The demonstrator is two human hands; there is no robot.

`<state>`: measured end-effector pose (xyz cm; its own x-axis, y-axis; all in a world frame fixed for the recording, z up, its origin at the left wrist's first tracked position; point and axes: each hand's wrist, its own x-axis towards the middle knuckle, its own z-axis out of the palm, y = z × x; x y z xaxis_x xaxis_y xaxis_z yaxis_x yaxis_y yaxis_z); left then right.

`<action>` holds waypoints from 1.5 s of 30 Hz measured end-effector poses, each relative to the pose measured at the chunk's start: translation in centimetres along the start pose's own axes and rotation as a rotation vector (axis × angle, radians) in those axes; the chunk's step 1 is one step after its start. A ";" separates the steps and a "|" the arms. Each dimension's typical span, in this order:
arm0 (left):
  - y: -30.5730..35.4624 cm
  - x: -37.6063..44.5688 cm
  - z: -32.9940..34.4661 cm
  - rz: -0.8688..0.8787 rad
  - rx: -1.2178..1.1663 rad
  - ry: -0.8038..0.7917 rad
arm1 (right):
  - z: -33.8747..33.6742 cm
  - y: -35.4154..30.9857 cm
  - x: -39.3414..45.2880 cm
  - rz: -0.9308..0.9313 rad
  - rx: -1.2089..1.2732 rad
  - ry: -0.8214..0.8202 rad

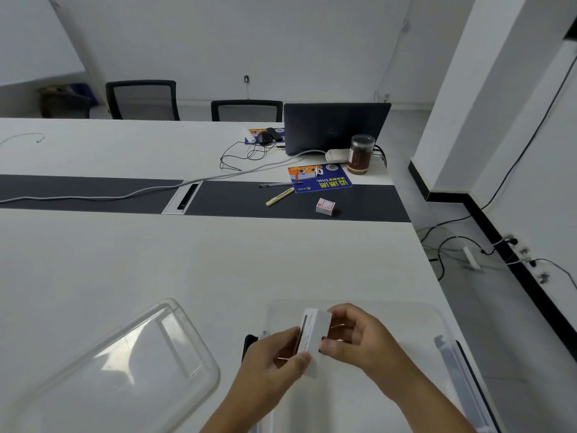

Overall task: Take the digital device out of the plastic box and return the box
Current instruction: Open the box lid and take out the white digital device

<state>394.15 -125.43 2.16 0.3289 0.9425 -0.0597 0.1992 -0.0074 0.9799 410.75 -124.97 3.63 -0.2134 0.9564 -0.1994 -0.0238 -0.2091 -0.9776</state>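
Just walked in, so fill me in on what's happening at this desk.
A person is holding a small white rectangular device with both hands, the left hand gripping its near edge and the right hand its far side. They hold it above an open clear plastic box on the white table. The box's clear plastic lid lies to the left, off the box. The device is out; the box is not yet closed or returned.
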 end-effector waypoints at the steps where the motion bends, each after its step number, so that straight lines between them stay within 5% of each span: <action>1: -0.1 0.1 0.0 0.000 0.022 0.001 | -0.1 0.1 0.0 -0.001 0.005 -0.004; 12: -1.0 1.0 -0.5 -0.058 -0.159 -0.101 | -1.1 1.0 0.6 -0.001 0.079 -0.021; 17: -1.9 1.3 -1.4 -0.011 -0.083 -0.047 | -1.6 0.5 1.0 0.156 0.177 -0.069; 24: -0.8 2.3 -2.9 0.134 0.093 -0.246 | -2.1 0.2 2.4 0.232 0.170 -0.200; 31: -2.0 2.4 -2.0 -0.002 -0.218 0.018 | -1.6 2.2 2.3 0.104 0.480 -0.042; 36: -2.4 2.5 -0.3 -0.098 -0.252 0.420 | -1.6 2.9 1.8 0.081 0.618 0.099; 45: -2.3 3.3 -0.5 -0.112 -0.201 0.413 | -2.3 4.0 2.8 0.021 0.622 0.035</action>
<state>394.29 -122.09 -0.22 -0.0875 0.9881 -0.1266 0.0168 0.1285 0.9916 412.34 -122.62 -0.97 -0.1885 0.9546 -0.2307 -0.5866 -0.2978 -0.7531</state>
